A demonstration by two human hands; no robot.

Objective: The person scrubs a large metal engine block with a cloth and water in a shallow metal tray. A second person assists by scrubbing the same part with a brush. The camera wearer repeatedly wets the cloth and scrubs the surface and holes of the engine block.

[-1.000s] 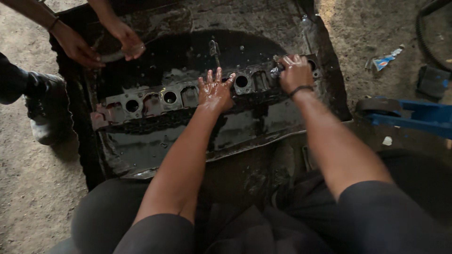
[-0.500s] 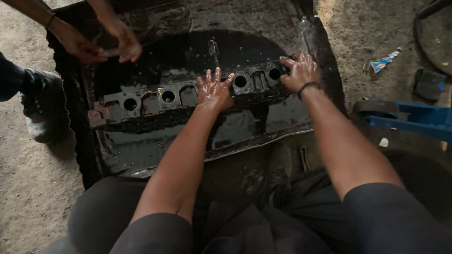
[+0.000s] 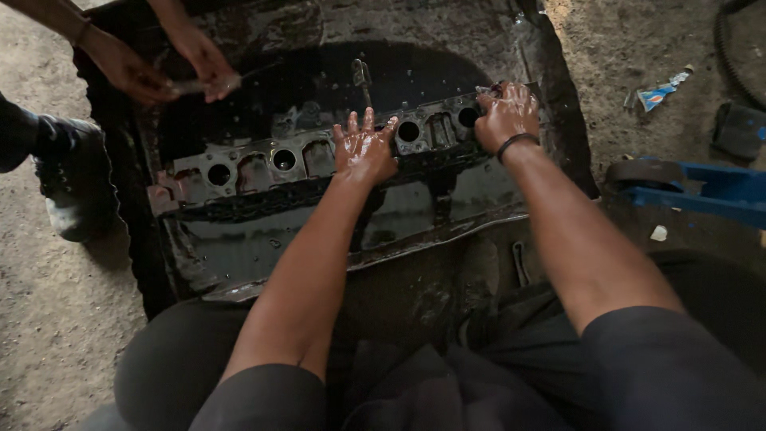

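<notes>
Dirt workshop floor, black oily tray (image 3: 558,152) spread on it. Long metal engine block (image 3: 263,164) lies across tray, long axis left-right, slightly rising to right. Left hand (image 3: 365,149) flat on block's middle, fingers spread, gripping nothing. Right hand (image 3: 507,114) curled over right end, nearer that end. Second person's hands (image 3: 159,68) at tray's far left corner.

Oil is glistening on the grimy cast-metal cylinder head (image 3: 319,160), wet and glossy in the black metal tray (image 3: 239,247), while the surrounding dirt floor (image 3: 48,319) is looking matt and rough.
</notes>
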